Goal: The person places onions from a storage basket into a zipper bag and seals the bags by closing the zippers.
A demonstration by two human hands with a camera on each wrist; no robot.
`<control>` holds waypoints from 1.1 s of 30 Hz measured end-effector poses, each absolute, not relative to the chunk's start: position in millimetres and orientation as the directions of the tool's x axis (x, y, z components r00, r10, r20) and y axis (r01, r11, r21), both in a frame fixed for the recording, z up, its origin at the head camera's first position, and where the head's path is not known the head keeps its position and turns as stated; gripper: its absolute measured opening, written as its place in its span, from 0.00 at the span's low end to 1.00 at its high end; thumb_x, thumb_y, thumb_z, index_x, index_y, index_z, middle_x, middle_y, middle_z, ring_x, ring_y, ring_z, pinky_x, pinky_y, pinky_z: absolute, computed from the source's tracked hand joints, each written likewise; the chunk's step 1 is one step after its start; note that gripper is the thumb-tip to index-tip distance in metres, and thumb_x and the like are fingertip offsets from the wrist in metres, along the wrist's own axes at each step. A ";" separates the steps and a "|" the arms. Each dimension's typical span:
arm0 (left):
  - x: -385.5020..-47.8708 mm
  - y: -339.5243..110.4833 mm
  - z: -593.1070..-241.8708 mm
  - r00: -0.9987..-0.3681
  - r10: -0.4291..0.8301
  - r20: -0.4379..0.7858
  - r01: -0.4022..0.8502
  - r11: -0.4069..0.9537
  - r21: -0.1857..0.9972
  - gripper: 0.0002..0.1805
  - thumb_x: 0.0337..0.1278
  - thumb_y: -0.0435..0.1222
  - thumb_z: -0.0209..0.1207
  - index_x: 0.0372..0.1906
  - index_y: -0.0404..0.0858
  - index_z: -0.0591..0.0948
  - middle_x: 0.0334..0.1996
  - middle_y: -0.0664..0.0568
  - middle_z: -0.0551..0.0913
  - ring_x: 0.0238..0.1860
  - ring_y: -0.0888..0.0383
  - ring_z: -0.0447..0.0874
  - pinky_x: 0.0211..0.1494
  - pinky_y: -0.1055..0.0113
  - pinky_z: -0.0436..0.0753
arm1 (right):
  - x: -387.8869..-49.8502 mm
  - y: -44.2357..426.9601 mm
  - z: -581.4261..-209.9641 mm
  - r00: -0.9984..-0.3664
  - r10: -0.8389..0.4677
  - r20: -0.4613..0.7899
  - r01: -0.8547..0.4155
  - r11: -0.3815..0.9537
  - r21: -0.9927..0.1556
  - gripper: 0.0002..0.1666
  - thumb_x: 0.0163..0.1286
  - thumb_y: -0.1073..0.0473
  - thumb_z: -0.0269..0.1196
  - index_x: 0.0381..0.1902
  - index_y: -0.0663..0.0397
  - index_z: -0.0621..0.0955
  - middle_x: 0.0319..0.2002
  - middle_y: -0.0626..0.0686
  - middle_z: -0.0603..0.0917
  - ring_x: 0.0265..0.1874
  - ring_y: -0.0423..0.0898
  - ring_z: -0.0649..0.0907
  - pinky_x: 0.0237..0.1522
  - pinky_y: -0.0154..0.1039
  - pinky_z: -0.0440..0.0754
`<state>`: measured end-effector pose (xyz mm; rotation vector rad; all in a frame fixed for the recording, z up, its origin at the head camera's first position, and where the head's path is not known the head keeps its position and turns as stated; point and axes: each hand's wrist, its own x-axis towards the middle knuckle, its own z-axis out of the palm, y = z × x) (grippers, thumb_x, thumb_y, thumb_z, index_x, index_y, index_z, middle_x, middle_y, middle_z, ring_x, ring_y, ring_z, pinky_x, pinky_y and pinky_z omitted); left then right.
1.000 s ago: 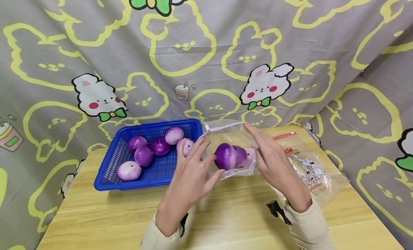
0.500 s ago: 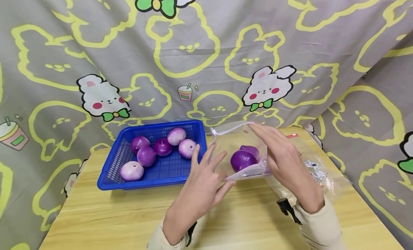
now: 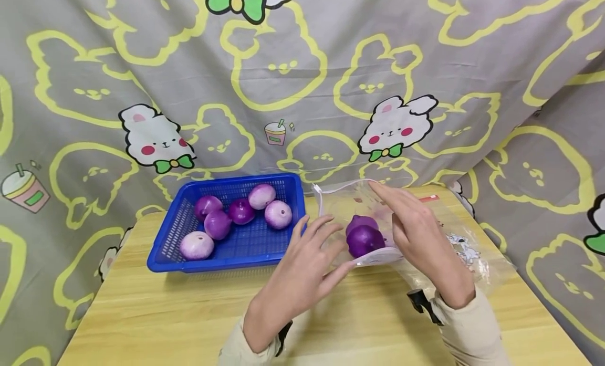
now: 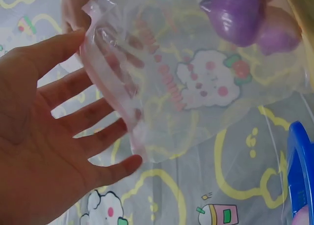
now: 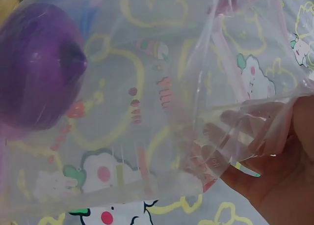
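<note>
Widely spread, the left hand's (image 3: 307, 263) fingers touched the rim of the clear bag (image 3: 336, 206) without gripping it. The right hand (image 3: 420, 227) laid fairly straight fingers against the bag's other side. Purple onions (image 3: 366, 242) sat inside, right of the blue basket (image 3: 227, 264).

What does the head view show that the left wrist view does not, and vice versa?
Only the head view: the flat bag with a red strip, at the right, and all six onions in the blue basket.
Only the left wrist view: the palm of the left grip.
Both: the left grip, the open bag, onions inside it, part of the blue basket and the patterned cloth.
</note>
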<state>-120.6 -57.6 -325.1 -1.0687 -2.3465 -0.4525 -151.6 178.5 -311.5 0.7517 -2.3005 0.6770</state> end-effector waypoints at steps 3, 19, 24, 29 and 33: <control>-123.0 -59.2 -323.0 -0.497 0.566 0.658 0.809 0.577 0.115 0.09 0.63 0.44 0.65 0.41 0.44 0.84 0.56 0.50 0.80 0.64 0.50 0.72 0.68 0.48 0.67 | -151.1 177.2 -310.9 -0.643 -0.337 0.688 -0.657 0.704 -0.269 0.38 0.66 0.78 0.46 0.72 0.49 0.71 0.66 0.52 0.77 0.61 0.52 0.78 0.61 0.47 0.75; -151.2 -119.8 -341.7 -0.595 0.308 0.742 0.687 0.675 0.271 0.09 0.64 0.36 0.62 0.46 0.38 0.83 0.54 0.45 0.80 0.52 0.50 0.78 0.55 0.55 0.79 | -160.9 166.0 -318.2 -0.600 -0.294 0.744 -0.674 0.688 -0.271 0.38 0.63 0.80 0.46 0.68 0.52 0.75 0.64 0.53 0.79 0.60 0.53 0.78 0.65 0.40 0.72; -163.3 -140.5 -344.8 -0.676 0.266 0.687 0.600 0.740 0.304 0.11 0.63 0.35 0.63 0.48 0.39 0.83 0.52 0.45 0.80 0.52 0.48 0.78 0.55 0.53 0.78 | -162.7 166.1 -328.9 -0.598 -0.281 0.751 -0.668 0.692 -0.273 0.36 0.65 0.78 0.45 0.68 0.53 0.76 0.63 0.53 0.80 0.59 0.52 0.79 0.65 0.35 0.70; -174.1 -163.9 -348.5 -0.728 0.227 0.647 0.535 0.778 0.329 0.12 0.60 0.33 0.65 0.49 0.37 0.82 0.51 0.44 0.80 0.52 0.46 0.77 0.57 0.51 0.77 | -164.2 166.0 -334.7 -0.601 -0.264 0.755 -0.661 0.695 -0.283 0.36 0.66 0.77 0.46 0.68 0.51 0.76 0.62 0.52 0.80 0.58 0.50 0.79 0.65 0.32 0.70; -181.2 -180.9 -352.4 -0.757 0.185 0.626 0.486 0.800 0.351 0.14 0.58 0.33 0.67 0.49 0.36 0.82 0.51 0.42 0.81 0.54 0.43 0.76 0.59 0.49 0.75 | -166.4 164.6 -336.3 -0.604 -0.264 0.751 -0.663 0.691 -0.290 0.36 0.65 0.77 0.46 0.68 0.52 0.75 0.63 0.52 0.80 0.59 0.50 0.79 0.65 0.34 0.70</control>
